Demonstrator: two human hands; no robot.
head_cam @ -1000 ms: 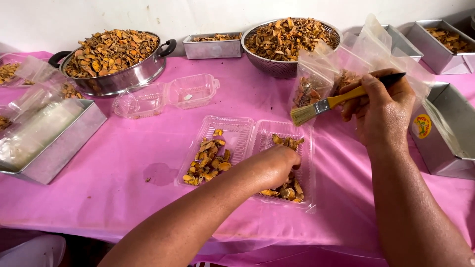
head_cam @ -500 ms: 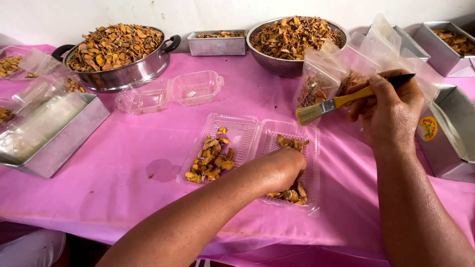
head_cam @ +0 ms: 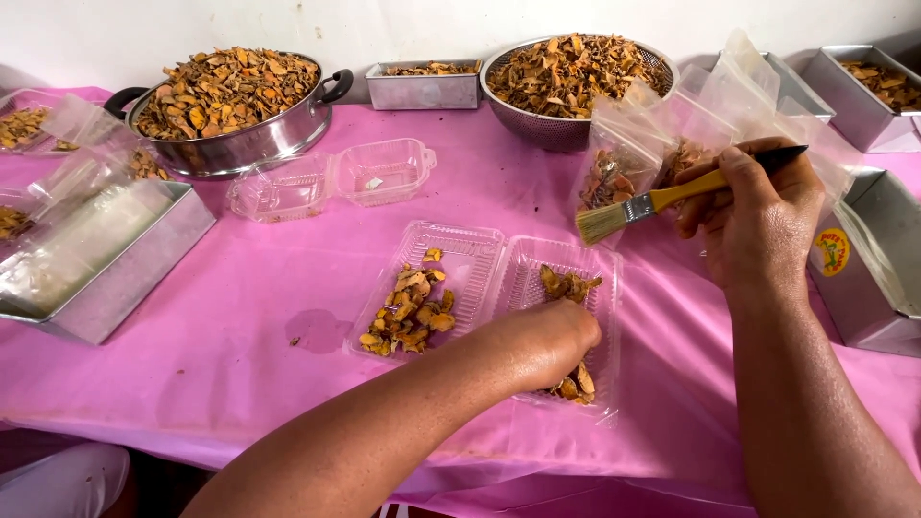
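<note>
Item: open clear hinged tray (head_cam: 499,288), lying flat at the near middle of the table (head_cam: 240,317), which is covered in pink cloth. Its left half holds a heap of dried orange-brown chips (head_cam: 408,312); its right half holds a smaller scatter of the same.

Left hand (head_cam: 547,341): reaches into the right half, fingers closed together on chips at the near end; what exactly they pinch is hidden.

Right hand (head_cam: 758,216): raised above the table just right of the tray, grip clamped on a yellow-handled paintbrush (head_cam: 652,203), bristles pointing left.

Behind the brush: upright clear pouches (head_cam: 624,168) partly filled with chips.

Far side: two-handled steel pot (head_cam: 230,110) and steel colander (head_cam: 571,82), both heaped with chips; small steel tin (head_cam: 422,84) between them; empty open clamshell (head_cam: 331,177) before the pot.

Edges: rectangular steel trays left (head_cam: 106,259) and right (head_cam: 868,278).
</note>
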